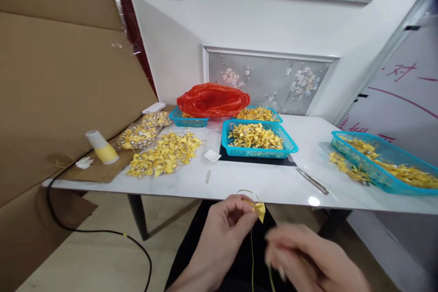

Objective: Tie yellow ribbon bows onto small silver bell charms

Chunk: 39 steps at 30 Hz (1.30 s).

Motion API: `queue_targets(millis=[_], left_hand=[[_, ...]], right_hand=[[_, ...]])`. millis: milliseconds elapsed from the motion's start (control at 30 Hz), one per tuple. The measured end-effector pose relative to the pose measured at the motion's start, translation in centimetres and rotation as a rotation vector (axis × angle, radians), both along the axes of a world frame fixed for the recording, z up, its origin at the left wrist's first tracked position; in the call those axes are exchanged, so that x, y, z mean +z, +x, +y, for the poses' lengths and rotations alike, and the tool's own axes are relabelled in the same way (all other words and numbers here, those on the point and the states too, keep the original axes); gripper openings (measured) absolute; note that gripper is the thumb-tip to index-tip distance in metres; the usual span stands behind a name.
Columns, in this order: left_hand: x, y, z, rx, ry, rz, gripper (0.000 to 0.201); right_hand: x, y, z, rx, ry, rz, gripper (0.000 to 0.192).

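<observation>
Our left hand [224,223] pinches a small yellow bow [259,210]. Our right hand [308,260] is blurry below it, so we cannot tell its grip. The white bench [260,182] is just ahead.

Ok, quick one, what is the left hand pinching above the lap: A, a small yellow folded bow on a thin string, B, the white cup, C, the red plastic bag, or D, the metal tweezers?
A: the left hand pinches a small yellow bow with a thin string hanging below it, while the tweezers, red bag and cup all lie on the table.
</observation>
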State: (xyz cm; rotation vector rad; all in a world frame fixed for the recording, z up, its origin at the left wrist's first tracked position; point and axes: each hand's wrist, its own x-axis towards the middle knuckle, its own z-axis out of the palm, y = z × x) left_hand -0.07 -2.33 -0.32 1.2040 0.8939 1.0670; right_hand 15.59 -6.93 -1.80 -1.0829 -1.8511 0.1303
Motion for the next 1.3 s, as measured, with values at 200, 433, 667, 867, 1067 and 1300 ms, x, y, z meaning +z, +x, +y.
queue_targets(millis=[200, 433, 667, 867, 1067, 1300], left_hand=[[-0.1, -2.1, -1.2, -0.019, -0.071, 0.005, 0.016], [-0.7, -2.9, -1.4, 0.067, -0.187, -0.030, 0.014], [-0.6, -2.9, -1.6, 0.076, -0.243, -0.101, 0.017], [-0.2, -2.7, -1.6, 0.088, -0.265, -0.121, 0.017], [-0.3, -2.7, -1.8, 0.098, -0.261, -0.140, 0.014], [-0.3, -2.7, -1.7, 0.087, -0.277, -0.150, 0.012]], right_hand=[[-0.5, -1.6, 1.7, 0.003, 0.047, 0.106, 0.025], [-1.2, -2.2, 1.8, -0.095, 0.166, -0.085, 0.024], [-0.7, -2.2, 1.9, -0.115, 0.164, -0.189, 0.029], [-0.7, -2.2, 1.9, -0.110, 0.148, -0.175, 0.030], [-0.7, -2.4, 1.8, -0.139, 0.191, -0.222, 0.027], [-0.9, -2.2, 2.0, -0.133, 0.161, -0.240, 0.029]])
